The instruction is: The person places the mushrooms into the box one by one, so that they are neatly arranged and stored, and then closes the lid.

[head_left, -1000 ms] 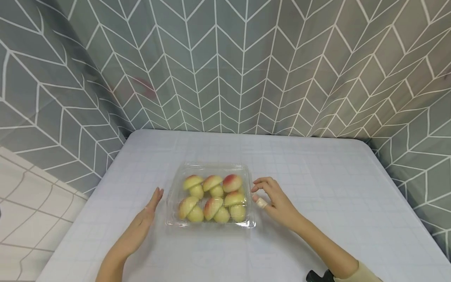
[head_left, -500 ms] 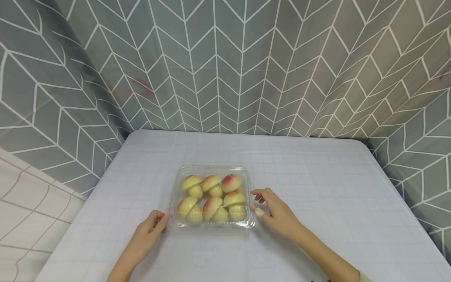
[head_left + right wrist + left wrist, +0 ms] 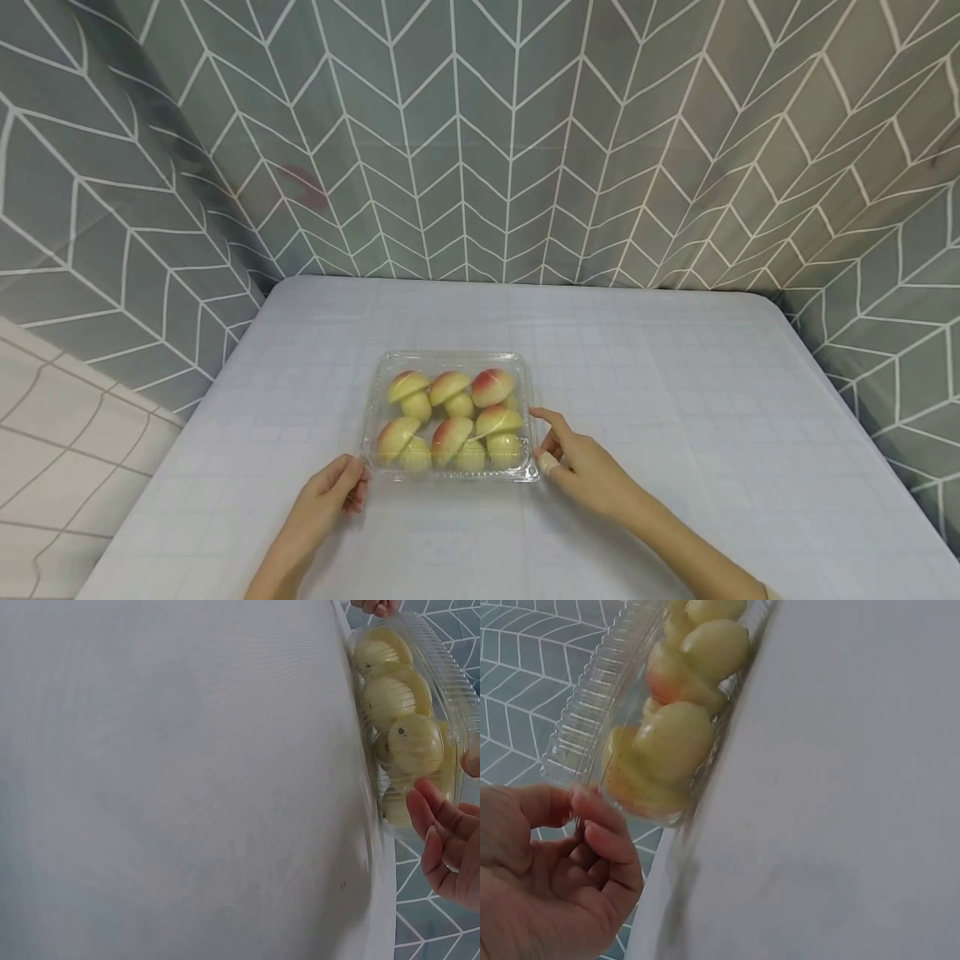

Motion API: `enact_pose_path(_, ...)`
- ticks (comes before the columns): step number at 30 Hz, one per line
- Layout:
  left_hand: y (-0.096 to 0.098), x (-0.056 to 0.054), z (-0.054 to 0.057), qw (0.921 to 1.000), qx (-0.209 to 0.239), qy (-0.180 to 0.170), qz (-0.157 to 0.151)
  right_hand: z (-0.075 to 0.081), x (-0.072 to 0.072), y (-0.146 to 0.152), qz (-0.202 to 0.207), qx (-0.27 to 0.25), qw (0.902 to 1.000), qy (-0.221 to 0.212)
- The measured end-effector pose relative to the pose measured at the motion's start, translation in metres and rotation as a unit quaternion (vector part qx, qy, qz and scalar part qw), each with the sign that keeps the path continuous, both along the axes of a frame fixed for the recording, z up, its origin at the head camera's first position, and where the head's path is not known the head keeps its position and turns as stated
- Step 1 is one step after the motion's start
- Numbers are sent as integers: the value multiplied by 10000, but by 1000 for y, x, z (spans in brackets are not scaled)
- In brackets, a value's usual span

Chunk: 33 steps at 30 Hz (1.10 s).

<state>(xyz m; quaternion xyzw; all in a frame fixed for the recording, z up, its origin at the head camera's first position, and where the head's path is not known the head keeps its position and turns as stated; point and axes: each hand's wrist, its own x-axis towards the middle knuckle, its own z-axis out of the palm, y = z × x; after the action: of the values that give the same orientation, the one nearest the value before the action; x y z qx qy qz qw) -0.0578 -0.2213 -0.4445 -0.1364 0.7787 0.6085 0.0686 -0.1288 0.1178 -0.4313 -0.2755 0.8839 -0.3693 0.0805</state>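
A clear plastic clamshell container (image 3: 450, 361) lies on the white table, full of round yellow fruit pieces (image 3: 450, 387) blushed with red. In the head view my left hand (image 3: 326, 497) is at its near left corner. The left wrist view shows thumb and index finger pinching the rim there, the other fingers curled below. On the right side, my right hand (image 3: 588, 475) has its index finger (image 3: 546, 414) and thumb (image 3: 550, 463) at the edge. In the right wrist view, one digit lies on the upper rim and several fingertips (image 3: 421, 806) curl against the side below.
The white table (image 3: 645, 350) stretches around the container on all sides. Behind it hangs a grey patterned curtain (image 3: 487, 150), which also covers both sides. At lower left is a pale grid-patterned surface (image 3: 67, 467).
My left hand has come in from the left, fingers going from straight to curled at the near left corner. The right hand has closed in on the right edge.
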Motion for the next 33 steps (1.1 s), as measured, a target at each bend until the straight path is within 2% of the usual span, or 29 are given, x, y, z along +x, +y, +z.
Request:
enact_pose_path(6,6,0,-3,9988,-133,441,169,0,0,0,43,-20,10000,-25)
enact_pose_path(12,9,0,-3,9990,12,404,182,0,1,0,65,-61,10000,-42)
enact_pose_path(22,7,0,0,9995,-185,108,229,0,2,2,75,-12,9999,-70)
enact_pose_path(24,4,-1,2,9988,-443,118,162,1,2,2,40,32,10000,-47)
enact_pose_path(27,-3,-3,4,9938,-1100,173,47,4,0,3,-33,242,9997,81)
enact_pose_path(29,-10,-4,6,9868,-1607,210,-27,5,-1,5,-57,426,9988,239)
enact_pose_path(33,-23,-6,13,9715,-2348,298,-121,8,-5,13,-44,867,9938,699)
